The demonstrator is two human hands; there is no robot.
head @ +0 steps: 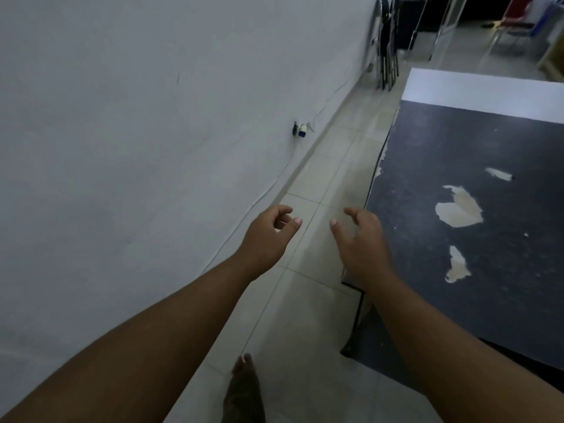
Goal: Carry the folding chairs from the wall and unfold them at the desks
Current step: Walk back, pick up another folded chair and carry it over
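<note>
Several dark folding chairs [385, 44] lean folded against the white wall far ahead, at the top of the head view. A dark desk [476, 227] with a worn, peeling top runs along my right side. My left hand [268, 239] and my right hand [363, 242] reach forward over the tiled aisle, both empty, fingers loosely curled. The right hand hovers over the desk's near left corner. The chairs are well beyond both hands.
A narrow tiled aisle [329, 178] lies between the wall and the desk. A wall socket with a plug [300, 129] and a thin cable sit low on the wall. A white desk [488, 90] adjoins further on. A red chair [515, 22] stands at the far right. My bare foot [244, 389] is below.
</note>
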